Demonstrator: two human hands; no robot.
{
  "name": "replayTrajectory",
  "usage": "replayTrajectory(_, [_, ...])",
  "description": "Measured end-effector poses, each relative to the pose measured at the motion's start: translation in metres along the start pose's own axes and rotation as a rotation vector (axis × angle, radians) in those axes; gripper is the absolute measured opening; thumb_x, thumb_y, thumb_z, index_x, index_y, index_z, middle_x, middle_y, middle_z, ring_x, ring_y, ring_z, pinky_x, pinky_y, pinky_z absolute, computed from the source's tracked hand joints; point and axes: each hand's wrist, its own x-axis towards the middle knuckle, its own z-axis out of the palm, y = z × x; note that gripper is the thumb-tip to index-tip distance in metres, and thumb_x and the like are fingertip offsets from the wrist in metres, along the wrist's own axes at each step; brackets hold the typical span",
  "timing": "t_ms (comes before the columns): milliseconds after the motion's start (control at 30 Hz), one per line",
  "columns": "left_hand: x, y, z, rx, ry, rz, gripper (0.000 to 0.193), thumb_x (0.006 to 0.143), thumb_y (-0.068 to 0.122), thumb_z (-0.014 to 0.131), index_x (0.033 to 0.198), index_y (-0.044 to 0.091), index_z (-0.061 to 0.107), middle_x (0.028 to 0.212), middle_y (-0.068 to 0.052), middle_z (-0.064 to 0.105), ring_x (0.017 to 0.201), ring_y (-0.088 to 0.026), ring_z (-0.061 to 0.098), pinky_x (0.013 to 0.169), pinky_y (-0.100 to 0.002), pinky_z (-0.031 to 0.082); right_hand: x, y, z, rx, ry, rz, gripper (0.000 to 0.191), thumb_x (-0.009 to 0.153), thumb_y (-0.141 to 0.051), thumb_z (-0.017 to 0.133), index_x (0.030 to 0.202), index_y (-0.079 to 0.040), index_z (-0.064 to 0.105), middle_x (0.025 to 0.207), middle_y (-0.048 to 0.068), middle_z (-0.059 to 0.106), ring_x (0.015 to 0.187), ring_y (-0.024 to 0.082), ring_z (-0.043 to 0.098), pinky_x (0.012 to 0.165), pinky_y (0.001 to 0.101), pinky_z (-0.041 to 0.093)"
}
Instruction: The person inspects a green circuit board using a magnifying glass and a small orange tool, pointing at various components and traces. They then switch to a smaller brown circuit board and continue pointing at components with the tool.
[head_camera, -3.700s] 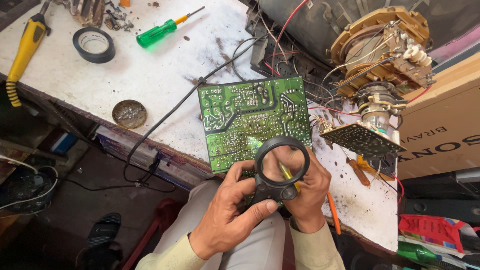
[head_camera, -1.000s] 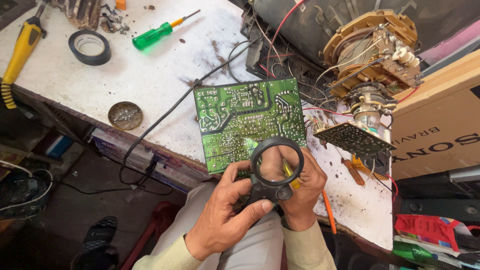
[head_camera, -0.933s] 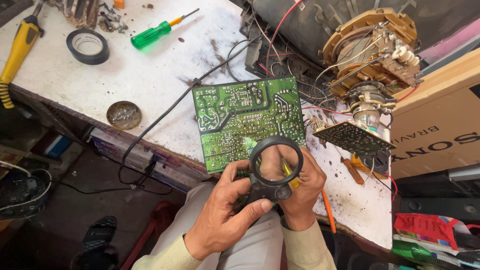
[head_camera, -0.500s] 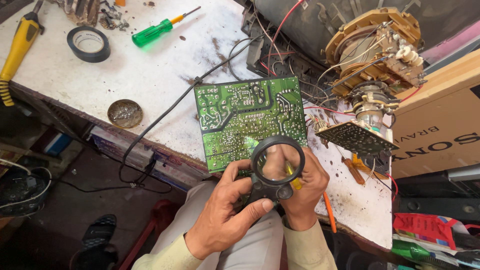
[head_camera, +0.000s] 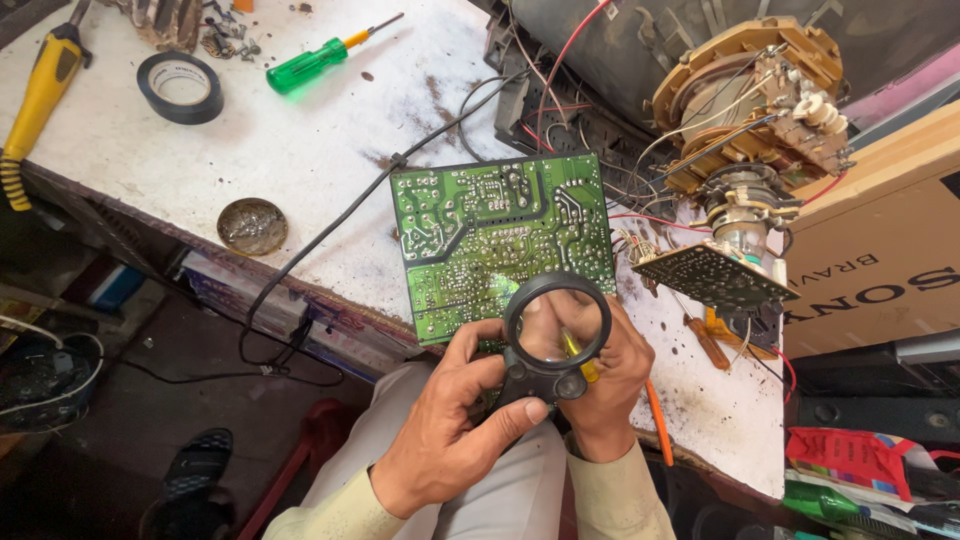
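Gripping black round-framed magnifying glass (head_camera: 556, 322) in closed left hand (head_camera: 450, 440) | right hand (head_camera: 610, 385) curled around yellow-handled tool (head_camera: 577, 355) | over green circuit board (head_camera: 500, 235) on white workbench (head_camera: 300, 140)

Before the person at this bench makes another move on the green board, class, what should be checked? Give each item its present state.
1. Magnifier gripped by left hand: ok.
2. Lens over the green circuit board edge: ok.
3. Yellow-handled tool in right hand: ok; its tip on the board: cannot tell.
4. Board fully supported by bench: not ok, near edge overhangs.
5. Black cable kept off the board: cannot tell.
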Motion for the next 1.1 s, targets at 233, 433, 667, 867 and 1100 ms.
replayTrajectory(233, [0.0004,-0.0009,0.0002,0.022,0.008,-0.003,0.029,0.089,0.029,0.075,0.103,0.004,0.073,0.129,-0.019,0.059,0.116,-0.030,0.063,0.093,-0.037,0.051,-0.0006,-0.0016,0.0019,0.002,0.021,0.030,0.017,0.089,-0.006,0.077,0.106,-0.005,0.075,0.094,0.006,0.073,0.082,0.016,0.069,0.073,0.0283,0.054])
replayTrajectory(433, [0.0005,-0.0013,0.0002,0.025,0.012,0.019,0.029,0.090,0.029,0.074,0.105,0.004,0.073,0.129,-0.020,0.059,0.118,-0.030,0.062,0.094,-0.037,0.051,-0.0003,0.0012,0.0003,0.007,0.002,-0.004,0.019,0.089,-0.006,0.079,0.107,-0.005,0.075,0.099,0.009,0.073,0.088,0.020,0.072,0.077,0.0294,0.057])
replayTrajectory(667, [0.0010,-0.0019,-0.0002,0.021,0.001,-0.010,0.029,0.090,0.029,0.074,0.104,0.004,0.073,0.130,-0.020,0.059,0.116,-0.029,0.063,0.091,-0.036,0.052,-0.0006,-0.0017,0.0037,0.012,0.012,-0.052,0.018,0.088,-0.005,0.081,0.103,-0.006,0.071,0.104,0.012,0.074,0.091,0.021,0.075,0.078,0.0299,0.060])
replayTrajectory(867, [0.0009,-0.0017,-0.0005,0.014,0.001,0.000,0.030,0.090,0.029,0.074,0.106,0.004,0.074,0.131,-0.020,0.059,0.118,-0.029,0.063,0.093,-0.037,0.051,-0.0006,-0.0043,0.0016,-0.058,-0.041,-0.099,0.023,0.088,-0.007,0.082,0.107,-0.008,0.068,0.105,0.011,0.074,0.094,0.024,0.073,0.080,0.0333,0.058])
replayTrajectory(1100, [0.0011,-0.0009,-0.0024,0.014,-0.003,-0.001,0.029,0.090,0.029,0.074,0.106,0.005,0.074,0.130,-0.020,0.059,0.116,-0.029,0.064,0.094,-0.037,0.051,-0.0005,-0.0032,0.0036,-0.021,-0.047,-0.150,0.026,0.089,-0.004,0.083,0.108,-0.010,0.066,0.110,0.011,0.073,0.099,0.026,0.074,0.084,0.0334,0.059])
